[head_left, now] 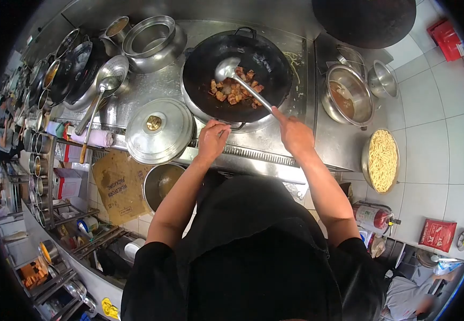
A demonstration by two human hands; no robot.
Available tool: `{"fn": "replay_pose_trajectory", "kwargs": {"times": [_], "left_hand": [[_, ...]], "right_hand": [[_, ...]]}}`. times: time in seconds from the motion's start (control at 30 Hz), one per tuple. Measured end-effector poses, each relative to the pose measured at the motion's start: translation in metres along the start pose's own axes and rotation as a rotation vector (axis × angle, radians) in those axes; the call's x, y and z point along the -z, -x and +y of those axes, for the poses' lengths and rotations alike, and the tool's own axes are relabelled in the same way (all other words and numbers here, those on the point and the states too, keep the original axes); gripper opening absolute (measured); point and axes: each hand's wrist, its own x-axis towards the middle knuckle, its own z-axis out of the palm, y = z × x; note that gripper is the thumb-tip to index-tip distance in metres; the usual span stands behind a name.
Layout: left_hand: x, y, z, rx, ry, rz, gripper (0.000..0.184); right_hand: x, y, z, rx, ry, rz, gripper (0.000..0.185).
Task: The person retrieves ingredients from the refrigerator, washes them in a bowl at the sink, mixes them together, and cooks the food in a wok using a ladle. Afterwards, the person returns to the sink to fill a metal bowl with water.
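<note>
A black wok (200, 69) sits on the steel stove, with browned chunks of meat (233, 95) at its bottom. My right hand (296, 136) is closed round the handle end of a metal ladle (226, 69), whose bowl is inside the wok beside the meat. Close to the wok's front rim and its near loop handle (238, 127), my left hand (213, 140) has its fingers curled together. What it grips, if anything, I cannot make out. A dented metal lid (159, 142) with a brass knob lies just left of that hand.
Right of the stove stand a steel bowl of brown liquid (368, 115) and a bowl of noodles (382, 160). At the left are stacked steel pots (154, 45), a strainer (115, 67) and another ladle (101, 93). A fire extinguisher (371, 215) and another person (411, 294) appear lower right.
</note>
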Motion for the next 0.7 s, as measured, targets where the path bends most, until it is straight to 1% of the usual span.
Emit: {"fn": "replay_pose_trajectory", "kwargs": {"times": [0.03, 0.1, 0.27, 0.33, 0.37, 0.43, 0.57, 0.63, 0.7], "left_hand": [[0.000, 0.000, -0.001, 0.003, -0.001, -0.003, 0.013], [0.000, 0.000, -0.001, 0.002, 0.008, -0.006, 0.013], [-0.002, 0.003, -0.001, 0.013, 0.023, 0.022, 0.013], [-0.001, 0.003, 0.001, 0.025, 0.002, 0.012, 0.013], [-0.001, 0.004, 0.000, 0.024, 0.001, 0.012, 0.013], [-0.001, 0.002, -0.003, -0.012, -0.003, -0.001, 0.013], [0.000, 0.001, -0.004, -0.009, 0.000, -0.011, 0.014], [0.000, 0.002, -0.006, -0.023, -0.019, -0.023, 0.016], [-0.002, 0.002, -0.008, -0.016, -0.027, -0.023, 0.016]], "right_hand": [[-0.004, 0.001, 0.005, -0.002, 0.000, 0.001, 0.054], [-0.005, 0.011, 0.019, 0.016, 0.113, -0.004, 0.059], [0.014, 0.051, 0.042, 0.030, 0.162, -0.044, 0.063], [0.022, 0.058, 0.041, -0.029, 0.138, -0.036, 0.059], [0.024, 0.058, 0.039, -0.028, 0.138, -0.036, 0.059], [0.026, 0.057, 0.032, -0.036, 0.040, 0.054, 0.057], [0.015, 0.038, 0.016, -0.050, 0.001, 0.079, 0.056], [0.013, 0.028, 0.005, -0.083, 0.010, -0.069, 0.058], [-0.009, 0.017, 0.001, -0.055, -0.004, -0.055, 0.057]]}}
